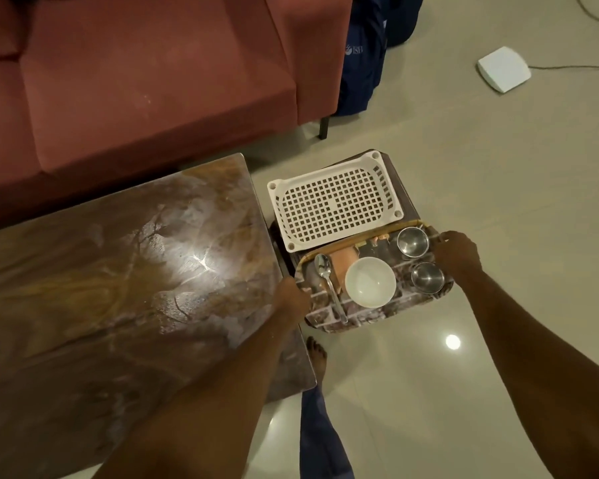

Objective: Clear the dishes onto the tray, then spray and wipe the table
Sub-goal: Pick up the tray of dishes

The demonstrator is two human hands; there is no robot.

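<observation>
Dishes lie gathered on the tray (329,326), namely a white bowl (370,281), a spoon (325,274) and steel cups (427,276), which sits just off the table (118,271) end, its far rim overlapping a white basket (332,205). The left hand (293,296) grips the near-left edge and the right hand (455,252) the far-right rim, fingers curled round it, probably to keep it level. Whether it rests on anything below is unclear.

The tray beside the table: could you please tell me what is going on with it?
A person grips the tray at both ends: left hand on its left rim, right hand on its right rim. It carries a white bowl, a spoon and two steel cups, beside a white basket and next to the table. Whether it rests or hangs is unclear.
</observation>
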